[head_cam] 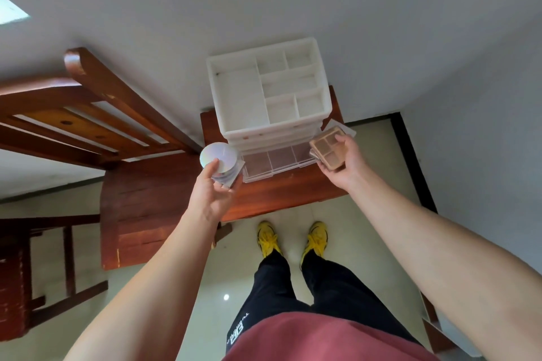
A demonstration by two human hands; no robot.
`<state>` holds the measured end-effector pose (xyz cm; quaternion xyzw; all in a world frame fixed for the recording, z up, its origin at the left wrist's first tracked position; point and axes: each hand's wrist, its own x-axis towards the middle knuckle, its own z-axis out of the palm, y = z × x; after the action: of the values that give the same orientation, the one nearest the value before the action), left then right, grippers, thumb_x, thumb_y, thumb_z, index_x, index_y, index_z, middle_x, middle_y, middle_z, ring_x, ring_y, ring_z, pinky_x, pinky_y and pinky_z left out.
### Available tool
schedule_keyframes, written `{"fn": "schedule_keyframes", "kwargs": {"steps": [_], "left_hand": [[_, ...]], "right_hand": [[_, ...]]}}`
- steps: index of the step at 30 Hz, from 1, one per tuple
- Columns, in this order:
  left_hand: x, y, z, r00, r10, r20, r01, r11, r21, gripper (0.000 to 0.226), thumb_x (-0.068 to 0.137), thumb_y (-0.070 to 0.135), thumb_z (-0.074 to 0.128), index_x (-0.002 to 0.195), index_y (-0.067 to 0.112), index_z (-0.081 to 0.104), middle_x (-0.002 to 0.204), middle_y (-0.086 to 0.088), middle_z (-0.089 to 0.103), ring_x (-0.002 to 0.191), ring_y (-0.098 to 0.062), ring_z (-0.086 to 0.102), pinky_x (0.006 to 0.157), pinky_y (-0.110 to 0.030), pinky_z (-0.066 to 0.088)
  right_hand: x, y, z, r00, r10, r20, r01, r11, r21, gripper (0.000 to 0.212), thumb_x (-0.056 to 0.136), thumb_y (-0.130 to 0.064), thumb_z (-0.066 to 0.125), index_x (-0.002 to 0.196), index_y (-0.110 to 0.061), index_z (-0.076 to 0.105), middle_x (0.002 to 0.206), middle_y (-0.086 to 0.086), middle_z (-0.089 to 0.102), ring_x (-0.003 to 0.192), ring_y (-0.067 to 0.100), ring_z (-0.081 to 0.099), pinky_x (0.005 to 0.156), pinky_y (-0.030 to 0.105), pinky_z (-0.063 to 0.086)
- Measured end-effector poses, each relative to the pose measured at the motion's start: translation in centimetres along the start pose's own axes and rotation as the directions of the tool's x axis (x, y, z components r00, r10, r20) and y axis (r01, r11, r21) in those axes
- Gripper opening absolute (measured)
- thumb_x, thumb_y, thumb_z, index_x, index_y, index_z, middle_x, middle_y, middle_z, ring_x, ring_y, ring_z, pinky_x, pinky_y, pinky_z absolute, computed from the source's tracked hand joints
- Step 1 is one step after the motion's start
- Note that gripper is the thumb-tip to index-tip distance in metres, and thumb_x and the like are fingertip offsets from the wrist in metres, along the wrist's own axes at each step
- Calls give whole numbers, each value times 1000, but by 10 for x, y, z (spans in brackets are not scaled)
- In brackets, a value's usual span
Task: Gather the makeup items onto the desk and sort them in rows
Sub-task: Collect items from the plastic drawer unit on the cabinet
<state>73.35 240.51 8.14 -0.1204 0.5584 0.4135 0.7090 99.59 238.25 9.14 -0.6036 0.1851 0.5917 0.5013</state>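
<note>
Two hands (pixel 209 193) (pixel 344 161) grip compacts — round pearly (pixel 218 155), square tan (pixel 327 146).

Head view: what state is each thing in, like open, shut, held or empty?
White organizer: upright on the wooden stand, top compartments look empty.
Upper drawers: pushed shut.
Bottom drawer: pulled open, looks empty.
Round compacts: stacked, held by the left hand.
Palettes: stacked, gripped by the right hand.
</note>
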Motion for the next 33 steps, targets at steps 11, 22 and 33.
{"fn": "schedule_keyframes", "kwargs": {"steps": [11,22,33], "left_hand": [[13,-16,-28,914,46,-404,93,943,319,51,86,18,69,130,9,45,117,-18,56,88,-32,64,79,-44,56],[23,-14,-16,952,-101,-290,202,917,344,28,91,21,62,114,10,50,123,-18,60,88,-29,65,80,-42,56],[30,1,-19,973,-132,-192,163,974,158,30,88,15,65,114,11,51,121,-19,60,101,-33,66,91,-49,53]], "right_hand": [[23,33,-29,942,76,-328,-129,981,-143,35,84,-17,75,112,-13,56,111,11,64,85,28,63,70,44,54],[30,26,2,960,74,-268,-117,982,-149,39,80,-14,80,112,-12,59,107,13,66,96,32,66,87,51,57],[22,36,-12,988,65,-138,-47,991,128,37,86,-15,72,118,-10,55,115,16,64,102,32,65,85,42,57]]}}
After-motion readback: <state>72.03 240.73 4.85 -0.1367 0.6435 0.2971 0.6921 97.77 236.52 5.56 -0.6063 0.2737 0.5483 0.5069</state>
